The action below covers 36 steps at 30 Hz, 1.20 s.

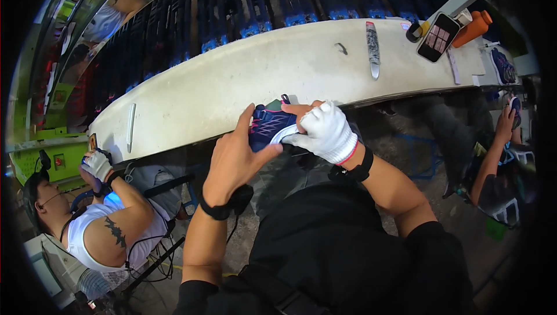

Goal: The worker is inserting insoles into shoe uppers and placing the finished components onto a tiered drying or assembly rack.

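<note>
A dark blue shoe upper (268, 126) with pink stitching and a white edge rests at the near edge of a long white workbench (243, 77). My bare left hand (235, 158) grips its left side, thumb up along it. My right hand (325, 132), in a white knit glove, clamps over its right side, bare fingertips showing at the top. Both wrists wear black bands.
On the workbench lie a long metal file (372, 48), a pen-like tool (131, 126), a phone (438, 36) and an orange bottle (473, 28). A gloved co-worker (110, 222) sits at left; another person's arm (493, 158) holds a shoe at right. Blue racks stand beyond the workbench.
</note>
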{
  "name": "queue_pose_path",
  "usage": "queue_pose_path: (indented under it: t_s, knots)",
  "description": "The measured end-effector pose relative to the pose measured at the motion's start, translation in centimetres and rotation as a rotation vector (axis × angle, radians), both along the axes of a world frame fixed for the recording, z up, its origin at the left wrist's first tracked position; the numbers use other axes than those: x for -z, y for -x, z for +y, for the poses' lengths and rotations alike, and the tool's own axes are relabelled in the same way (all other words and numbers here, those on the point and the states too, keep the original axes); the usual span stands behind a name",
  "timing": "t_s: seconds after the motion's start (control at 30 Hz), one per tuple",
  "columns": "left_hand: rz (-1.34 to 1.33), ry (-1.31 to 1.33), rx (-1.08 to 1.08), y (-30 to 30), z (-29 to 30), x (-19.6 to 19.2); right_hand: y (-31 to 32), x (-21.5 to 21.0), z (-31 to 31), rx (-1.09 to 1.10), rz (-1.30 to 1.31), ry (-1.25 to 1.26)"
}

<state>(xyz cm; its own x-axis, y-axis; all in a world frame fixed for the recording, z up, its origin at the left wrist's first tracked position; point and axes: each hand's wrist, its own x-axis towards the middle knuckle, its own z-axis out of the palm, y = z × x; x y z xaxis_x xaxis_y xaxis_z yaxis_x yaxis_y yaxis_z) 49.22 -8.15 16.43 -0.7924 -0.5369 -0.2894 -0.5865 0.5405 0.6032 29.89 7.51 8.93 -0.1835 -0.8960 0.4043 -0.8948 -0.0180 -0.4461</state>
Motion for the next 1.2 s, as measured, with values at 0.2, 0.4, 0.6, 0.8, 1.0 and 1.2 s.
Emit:
queue_pose_path:
  t_s: [0.2,0.4,0.6,0.8,1.0,1.2]
  knots:
    - [0.495,0.044,0.155,1.6,1.6,0.1,0.7,-0.6,2.5,0.197,-0.211,0.040]
    - [0.852,0.204,0.116,4.3,5.1,6.6,2.3,-3.1,3.6,-0.067,-0.484,0.196]
    - [0.972,0.299,0.098,4.6,5.7,7.6,2.3,-1.6,3.7,-0.080,-0.568,0.258]
    - [0.930,0.124,0.111,4.2,5.7,6.0,1.3,-2.6,2.4,-0.088,-0.486,0.264]
    - [0.962,-0.013,0.084,3.9,6.5,5.0,0.7,-3.8,1.8,-0.114,-0.333,0.176]
    - [0.996,0.022,0.202,3.1,4.4,6.0,1.4,-3.9,1.2,-0.226,-0.357,0.178]
